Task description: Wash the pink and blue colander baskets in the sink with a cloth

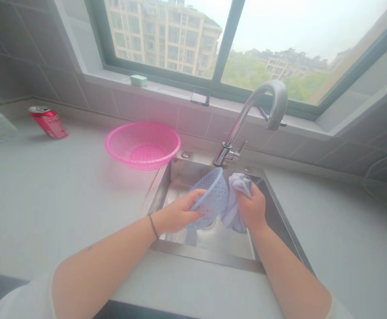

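Observation:
Over the steel sink (280, 217), my left hand (180, 215) grips a small pale-blue perforated basket (211, 197), tilted on its side with its opening facing right. My right hand (251, 208) is closed round a bunched pale-lavender cloth (235, 208), which is pressed against the basket's rim. Both hands hang above the basin, just in front of the curved chrome tap (253, 115). A dark band circles my left wrist.
A larger pink perforated basket (142, 145) stands on the grey counter at the sink's back-left corner. A red drink can (48, 121) lies on its side at the far left beside a bag. On the window sill rest a green bar (138, 80) and a phone (200, 97).

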The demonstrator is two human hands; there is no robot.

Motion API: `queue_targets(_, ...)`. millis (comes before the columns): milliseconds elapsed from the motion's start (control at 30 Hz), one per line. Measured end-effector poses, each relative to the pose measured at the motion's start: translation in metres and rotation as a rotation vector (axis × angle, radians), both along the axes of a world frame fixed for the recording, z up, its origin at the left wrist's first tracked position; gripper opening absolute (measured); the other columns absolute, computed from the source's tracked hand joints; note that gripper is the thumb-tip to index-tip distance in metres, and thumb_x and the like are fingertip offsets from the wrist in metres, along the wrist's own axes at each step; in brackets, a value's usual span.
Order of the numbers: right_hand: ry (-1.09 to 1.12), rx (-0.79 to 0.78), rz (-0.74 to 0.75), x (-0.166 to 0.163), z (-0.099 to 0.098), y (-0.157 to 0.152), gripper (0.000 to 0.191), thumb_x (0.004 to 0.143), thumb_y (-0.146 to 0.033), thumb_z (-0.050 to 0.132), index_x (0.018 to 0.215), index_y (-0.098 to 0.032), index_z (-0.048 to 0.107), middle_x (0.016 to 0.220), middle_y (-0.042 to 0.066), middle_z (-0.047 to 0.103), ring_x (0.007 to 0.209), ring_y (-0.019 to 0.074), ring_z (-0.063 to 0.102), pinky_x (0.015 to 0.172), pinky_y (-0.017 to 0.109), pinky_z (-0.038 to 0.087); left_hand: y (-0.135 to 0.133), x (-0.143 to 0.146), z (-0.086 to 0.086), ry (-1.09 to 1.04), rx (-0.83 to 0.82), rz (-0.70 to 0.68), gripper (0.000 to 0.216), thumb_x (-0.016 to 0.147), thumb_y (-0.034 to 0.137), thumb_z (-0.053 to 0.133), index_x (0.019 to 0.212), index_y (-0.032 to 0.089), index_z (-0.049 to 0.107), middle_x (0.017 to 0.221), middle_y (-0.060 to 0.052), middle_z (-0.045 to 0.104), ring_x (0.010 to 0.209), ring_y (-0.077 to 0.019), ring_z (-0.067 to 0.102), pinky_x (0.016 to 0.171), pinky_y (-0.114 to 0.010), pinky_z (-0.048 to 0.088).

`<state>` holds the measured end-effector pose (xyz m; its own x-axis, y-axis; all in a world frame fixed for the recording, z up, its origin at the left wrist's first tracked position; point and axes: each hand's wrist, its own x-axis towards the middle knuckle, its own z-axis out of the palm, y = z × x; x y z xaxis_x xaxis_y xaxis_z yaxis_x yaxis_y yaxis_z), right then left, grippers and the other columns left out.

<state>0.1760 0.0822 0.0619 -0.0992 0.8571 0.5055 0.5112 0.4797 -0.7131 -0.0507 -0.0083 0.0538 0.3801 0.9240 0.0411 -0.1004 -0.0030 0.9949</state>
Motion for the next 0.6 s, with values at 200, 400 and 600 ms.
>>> queue_targets(200, -0.287, 0.264, 0.457, -0.008, 0.002, -0.031, 0.011, 0.082, -0.033, 0.067, 0.086, -0.025, 0.073, 0.068, 0.001, 0.07, 0.06, 0.0163, 0.065, 0.06, 0.027, 0.05, -0.004, -0.01, 0.01, 0.304, 0.256, 0.027, 0.051, 0.09, 0.018, 0.059, 0.141, 0.019, 0.049, 0.136, -0.013, 0.063, 0.126, -0.0285, 0.059, 0.113, -0.048, 0.042)
queue_targets(400, -0.201, 0.234, 0.117, -0.002, 0.006, -0.016, 0.02, 0.088, -0.032, 0.06, 0.101, -0.022, 0.07, 0.081, 0.005, 0.075, 0.069, 0.0201, 0.07, 0.064, 0.03, 0.055, -0.008, -0.011, 0.013, 0.342, 0.243, -0.093, 0.047, 0.095, 0.016, 0.053, 0.142, 0.023, 0.048, 0.132, -0.01, 0.069, 0.119, -0.025, 0.066, 0.106, -0.042, 0.049)
queue_targets(600, -0.408, 0.462, 0.53, -0.012, 0.0, -0.036, 0.011, 0.088, -0.029, 0.059, 0.085, -0.025, 0.069, 0.068, 0.002, 0.069, 0.059, 0.016, 0.064, 0.059, 0.027, 0.05, -0.007, -0.014, 0.014, 0.409, 0.334, -0.013, 0.046, 0.093, 0.017, 0.054, 0.138, 0.022, 0.05, 0.139, -0.01, 0.063, 0.129, -0.0264, 0.059, 0.112, -0.042, 0.043)
